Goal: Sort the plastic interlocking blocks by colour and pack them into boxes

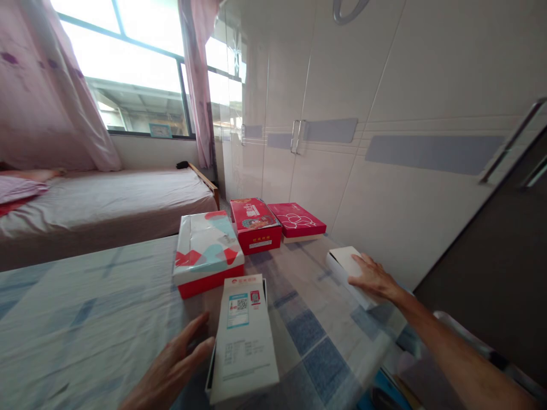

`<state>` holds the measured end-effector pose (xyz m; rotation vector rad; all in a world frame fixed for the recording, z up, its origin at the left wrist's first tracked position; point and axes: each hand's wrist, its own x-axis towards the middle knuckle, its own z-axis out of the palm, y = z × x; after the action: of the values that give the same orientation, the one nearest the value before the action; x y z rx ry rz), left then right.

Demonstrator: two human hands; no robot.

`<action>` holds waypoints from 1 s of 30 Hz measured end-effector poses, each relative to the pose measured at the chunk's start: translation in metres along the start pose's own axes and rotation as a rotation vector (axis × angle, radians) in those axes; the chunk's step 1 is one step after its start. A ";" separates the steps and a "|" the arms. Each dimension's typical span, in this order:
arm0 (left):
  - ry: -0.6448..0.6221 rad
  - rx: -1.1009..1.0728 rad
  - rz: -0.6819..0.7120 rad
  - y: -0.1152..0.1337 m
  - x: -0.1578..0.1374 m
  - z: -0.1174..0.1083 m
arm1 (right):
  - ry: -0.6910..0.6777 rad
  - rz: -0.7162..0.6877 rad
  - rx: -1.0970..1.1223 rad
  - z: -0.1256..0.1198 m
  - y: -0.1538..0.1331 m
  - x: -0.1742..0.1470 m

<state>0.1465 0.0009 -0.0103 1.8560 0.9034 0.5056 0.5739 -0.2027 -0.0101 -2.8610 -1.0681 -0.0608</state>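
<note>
My right hand (372, 277) lies over the top and far edge of a plain white box (347, 263) at the right side of the bed, its fingers bent around it. Nearer to me is a long white box (243, 353) with a blue label and QR codes on its face; a dark edge shows along its sides. Just left of this box, my left hand (182, 356) is held with thumb and fingers apart, holding nothing. Whether its thumb touches the box's side I cannot tell.
Behind stand a white box with red and blue shapes (209, 245), a red printed box (256, 222) and a flat crimson box (297, 219). A checked blue-and-white cloth (316, 336) covers the surface. White wardrobe doors (325, 188) rise behind; another bed (106, 199) is under the window.
</note>
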 end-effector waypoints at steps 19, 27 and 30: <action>-0.073 -0.448 -0.170 0.033 -0.007 0.027 | -0.306 -0.197 1.136 -0.011 -0.130 -0.111; -0.127 -0.647 -0.065 0.069 -0.021 0.062 | -0.259 -0.160 1.406 0.010 -0.180 -0.150; -0.242 -0.798 0.004 0.092 -0.010 0.094 | -0.082 -0.116 1.267 0.001 -0.150 -0.127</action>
<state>0.2374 -0.0850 0.0311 1.1528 0.4321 0.5291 0.3796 -0.1721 -0.0091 -1.6587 -0.8082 0.5256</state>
